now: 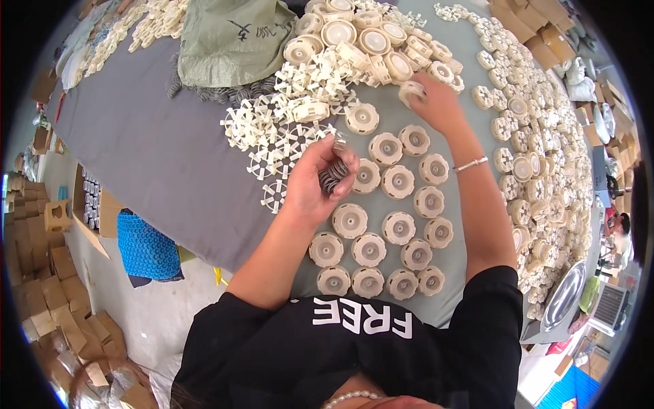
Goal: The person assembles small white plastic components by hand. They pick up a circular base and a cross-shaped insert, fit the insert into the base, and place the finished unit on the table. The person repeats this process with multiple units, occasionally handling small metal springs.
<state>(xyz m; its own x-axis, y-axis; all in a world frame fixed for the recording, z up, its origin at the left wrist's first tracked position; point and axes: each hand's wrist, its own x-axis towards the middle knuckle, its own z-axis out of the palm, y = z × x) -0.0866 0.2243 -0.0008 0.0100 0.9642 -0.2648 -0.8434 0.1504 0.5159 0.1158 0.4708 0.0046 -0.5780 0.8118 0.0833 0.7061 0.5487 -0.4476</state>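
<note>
Grey worktable (170, 157) is packed with cream parts: left hand (315, 183) clenched round a bunch of small metal springs (333, 174), handy just above the neat rows of round discs (381, 225), while right hand (436, 102) pinches one cream piece (411, 91) beside the pile.

The springs (334, 174) in the left hand (313, 183) are partly covered by its curled fingers, so their count cannot be told. The disc (411, 92) in the right hand (436, 105) is blurred, its far side behind the fingers. Beyond that grip, the sack (231, 37) is cut off by the top edge.
</note>
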